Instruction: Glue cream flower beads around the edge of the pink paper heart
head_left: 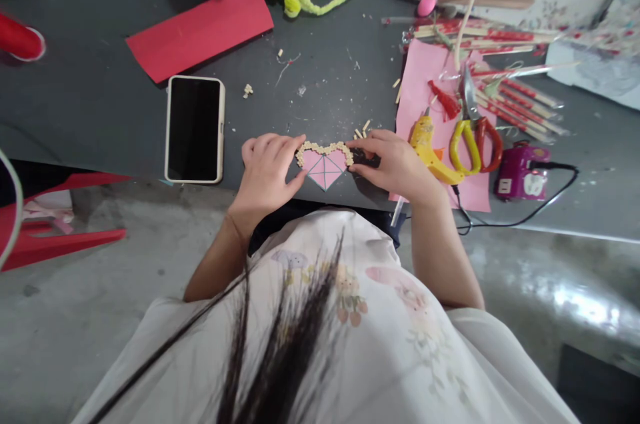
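Note:
A pink paper heart (324, 169) with dark drawn lines lies near the table's front edge. Small pale pieces (326, 147) run along its rounded upper border. My left hand (270, 171) grips the heart's left side between thumb and fingers. On the right side, my right hand (393, 161) pinches the heart's edge with thumb and index finger. Short cut sticks (363, 131) lie just above my right hand, and a small pile of pale pieces (248, 90) sits further left.
A phone (195, 129) lies left of my hands, below red card (200, 31). To the right are a yellow glue gun (427, 147), scissors (470, 97), pink paper (414, 71), a purple power adapter (521, 172) with a cord, and wrapped sticks (520, 104).

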Demonstrator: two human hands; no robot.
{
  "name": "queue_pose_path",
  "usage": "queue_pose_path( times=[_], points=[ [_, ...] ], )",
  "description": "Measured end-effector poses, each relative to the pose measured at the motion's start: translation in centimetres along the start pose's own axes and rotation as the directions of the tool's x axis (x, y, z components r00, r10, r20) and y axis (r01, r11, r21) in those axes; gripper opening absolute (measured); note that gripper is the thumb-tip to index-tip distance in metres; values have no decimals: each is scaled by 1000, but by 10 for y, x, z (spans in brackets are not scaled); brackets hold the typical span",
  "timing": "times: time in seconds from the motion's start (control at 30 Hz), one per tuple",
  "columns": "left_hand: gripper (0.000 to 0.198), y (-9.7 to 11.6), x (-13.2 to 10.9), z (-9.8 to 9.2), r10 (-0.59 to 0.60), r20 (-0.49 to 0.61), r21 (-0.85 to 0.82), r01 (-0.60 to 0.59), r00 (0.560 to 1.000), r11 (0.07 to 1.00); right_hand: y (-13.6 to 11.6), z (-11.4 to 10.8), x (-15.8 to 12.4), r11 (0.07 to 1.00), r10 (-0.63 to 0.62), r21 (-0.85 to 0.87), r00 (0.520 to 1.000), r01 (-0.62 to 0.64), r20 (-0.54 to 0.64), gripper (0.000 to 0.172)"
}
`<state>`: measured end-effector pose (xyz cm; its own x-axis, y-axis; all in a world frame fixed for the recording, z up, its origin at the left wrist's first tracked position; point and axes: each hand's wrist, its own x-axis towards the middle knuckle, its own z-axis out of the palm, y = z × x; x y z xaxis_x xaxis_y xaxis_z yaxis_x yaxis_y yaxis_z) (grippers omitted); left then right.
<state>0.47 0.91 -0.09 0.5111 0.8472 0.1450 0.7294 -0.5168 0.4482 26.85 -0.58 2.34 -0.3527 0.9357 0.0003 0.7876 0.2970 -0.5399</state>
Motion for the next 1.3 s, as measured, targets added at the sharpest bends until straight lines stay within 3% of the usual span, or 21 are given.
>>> queue_pose_path(
  times=[0.77,1.3],
  points=[
    [45,4,-6,6,-52,-93,4,53,994,999,5,2,-3,998,-11,65,1000,12,-11,31],
    [46,6,-6,4,-38,-84,15,39,996,999,4,0,-4,998,-45,40,999,45,-2,32]
  ],
)
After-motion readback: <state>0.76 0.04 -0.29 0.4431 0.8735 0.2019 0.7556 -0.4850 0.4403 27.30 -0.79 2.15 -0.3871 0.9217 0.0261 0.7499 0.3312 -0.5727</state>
